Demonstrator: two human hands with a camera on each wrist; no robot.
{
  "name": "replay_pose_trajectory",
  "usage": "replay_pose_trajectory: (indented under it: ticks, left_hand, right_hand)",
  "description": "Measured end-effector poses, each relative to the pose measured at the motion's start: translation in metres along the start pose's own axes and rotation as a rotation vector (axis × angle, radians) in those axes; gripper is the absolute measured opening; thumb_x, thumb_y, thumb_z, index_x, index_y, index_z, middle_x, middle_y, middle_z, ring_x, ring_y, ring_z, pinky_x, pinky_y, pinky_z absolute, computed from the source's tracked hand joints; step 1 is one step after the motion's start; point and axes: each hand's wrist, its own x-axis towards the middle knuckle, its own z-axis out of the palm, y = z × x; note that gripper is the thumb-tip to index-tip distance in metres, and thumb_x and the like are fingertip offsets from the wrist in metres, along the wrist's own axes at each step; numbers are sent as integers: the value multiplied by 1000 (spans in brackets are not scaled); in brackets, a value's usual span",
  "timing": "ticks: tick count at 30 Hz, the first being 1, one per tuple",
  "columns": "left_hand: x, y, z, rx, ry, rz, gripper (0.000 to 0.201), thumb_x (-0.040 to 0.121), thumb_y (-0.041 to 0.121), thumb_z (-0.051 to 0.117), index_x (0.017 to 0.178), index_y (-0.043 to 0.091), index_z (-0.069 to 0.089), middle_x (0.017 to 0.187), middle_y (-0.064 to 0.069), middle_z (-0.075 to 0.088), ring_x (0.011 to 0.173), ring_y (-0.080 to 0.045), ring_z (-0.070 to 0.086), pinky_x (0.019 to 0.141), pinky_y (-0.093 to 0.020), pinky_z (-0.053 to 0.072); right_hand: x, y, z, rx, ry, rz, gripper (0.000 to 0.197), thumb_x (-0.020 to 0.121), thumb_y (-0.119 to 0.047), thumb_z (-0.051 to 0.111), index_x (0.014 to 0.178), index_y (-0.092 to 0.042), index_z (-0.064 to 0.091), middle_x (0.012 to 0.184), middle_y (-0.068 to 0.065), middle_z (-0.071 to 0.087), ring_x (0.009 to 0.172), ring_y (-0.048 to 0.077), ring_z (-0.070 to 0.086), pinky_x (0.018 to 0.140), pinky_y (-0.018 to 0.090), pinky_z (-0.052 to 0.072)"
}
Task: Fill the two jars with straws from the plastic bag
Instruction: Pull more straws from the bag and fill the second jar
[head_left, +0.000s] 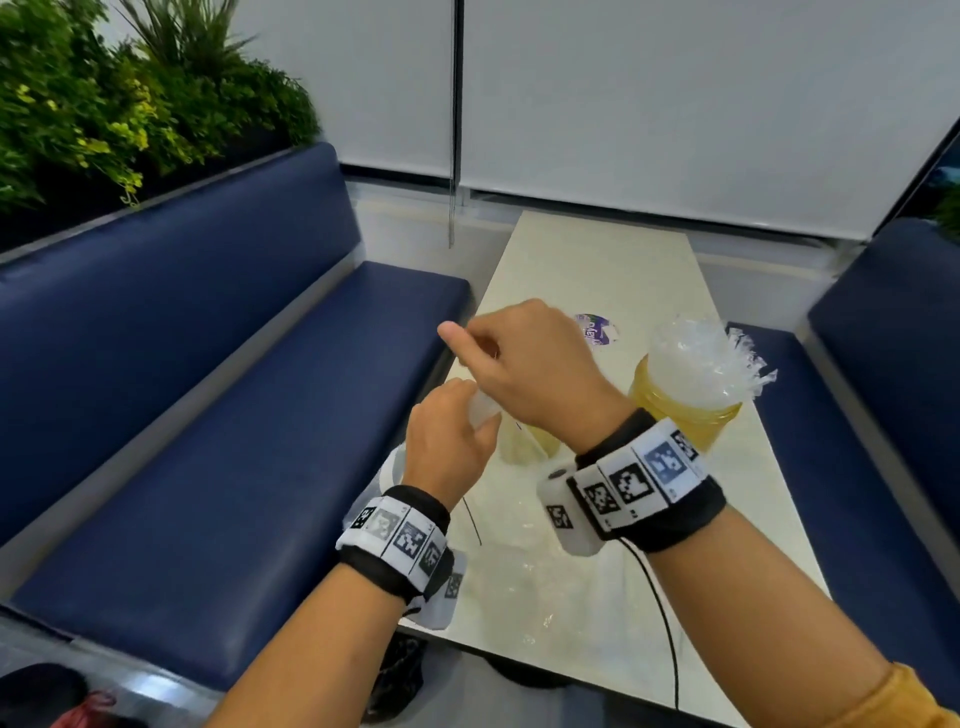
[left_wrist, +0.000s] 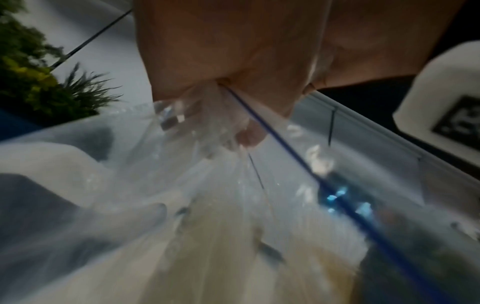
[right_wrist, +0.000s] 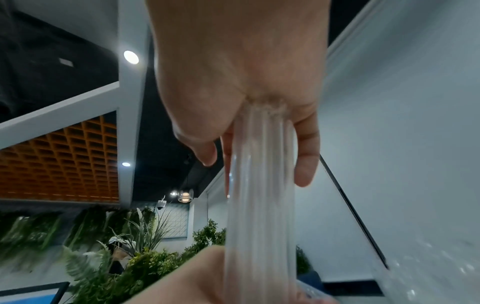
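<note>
Bench (head_left: 218, 415): blue padded seat along your left; plants (head_left: 104, 104) behind its backrest. Not part of the job.

Left hand (head_left: 447, 441): fingers curled round the gathered neck of the plastic bag (left_wrist: 197, 127), low over the table's left edge. The film is thin, soft and slick, so expect it to slide through a loose fist. Hold it bunched at the neck, as you do.

Near jar (head_left: 524, 441): yellowish, on the table (head_left: 597, 260) just under both hands and mostly hidden by them. How full it is cannot be told.

Right hand (head_left: 530, 364): raised above the left, fingers closed on a small bundle of straws (right_wrist: 259, 185), which run down toward your left hand. They are clear, very light, smooth and easily crushed or kinked. Judged best gripped near the upper end with even, gentle pressure, kept parallel so none slips out.

Label (head_left: 597, 330): a purple and white round piece flat on the table beyond your hands.

Far jar (head_left: 685, 410): yellowish, to your right, already packed with straws standing upright, tips fanning above the rim.
</note>
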Motion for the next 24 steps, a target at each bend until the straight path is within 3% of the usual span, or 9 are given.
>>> replay_pose_trajectory:
  ticks: [2, 4, 7, 10, 13, 15, 19, 24]
  left_hand:
    - [1, -6, 3, -38, -4, -43, 22, 87, 40, 55, 79, 19, 58, 70, 4, 60, 63, -17, 56, 53, -35, 46]
    - [2, -6, 0, -70, 8, -75, 27, 87, 44, 50, 73, 21, 52, 65, 4, 56, 58, -17, 52, 49, -31, 38]
    - [4, 4, -7, -175, 34, -91, 27, 86, 37, 48, 64, 21, 43, 57, 6, 46, 50, -11, 39, 48, -25, 27]
    - [5, 8, -7, -182, 26, -91, 31, 88, 41, 53, 66, 19, 47, 58, 5, 50, 51, -12, 42, 48, -24, 30]
    - [8, 2, -6, 15, -3, -72, 29, 85, 49, 65, 77, 24, 54, 72, 9, 54, 61, -10, 51, 51, -24, 34]
    - [9, -4, -6, 129, -32, -54, 33, 81, 55, 69, 89, 25, 57, 84, 11, 55, 70, -9, 53, 55, -22, 34]
    - [9, -16, -3, 112, -47, -110, 43, 80, 45, 76, 116, 27, 61, 110, 14, 60, 97, -5, 56, 79, -19, 39]
    - [9, -17, -1, 131, -47, -101, 45, 82, 40, 76, 122, 26, 61, 117, 13, 60, 107, -8, 57, 84, -21, 42]
  right_hand:
    - [-2, 2, 8, 76, 90, 2, 55, 96, -56, 41, 63, -18, 63, 61, -4, 60, 59, 12, 54, 60, 35, 48]
    - [-3, 7, 10, 42, 214, 5, 48, 92, -61, 47, 69, -24, 66, 70, -10, 60, 67, 9, 53, 60, 27, 45]
    - [-5, 9, 21, -133, 199, -6, 45, 88, -66, 51, 80, -25, 68, 76, -8, 61, 66, 11, 55, 56, 25, 44]
    - [2, 13, 30, -75, 170, -25, 38, 91, -52, 57, 72, -20, 68, 68, -5, 61, 59, 14, 56, 55, 28, 49]
    - [24, 24, 10, -12, 170, -19, 33, 88, -40, 61, 65, -18, 68, 63, -2, 64, 60, 20, 58, 63, 35, 52]
    - [41, 34, -18, 5, 238, -18, 30, 86, -37, 63, 63, -17, 69, 61, -1, 67, 60, 21, 61, 66, 32, 51]
    - [72, 57, -74, -64, 419, 13, 30, 86, -39, 61, 71, -17, 74, 70, 0, 72, 68, 18, 65, 72, 20, 37]
    - [98, 81, -90, -306, 433, 60, 36, 92, -45, 50, 83, -17, 72, 84, 3, 72, 86, 25, 63, 74, 27, 42]
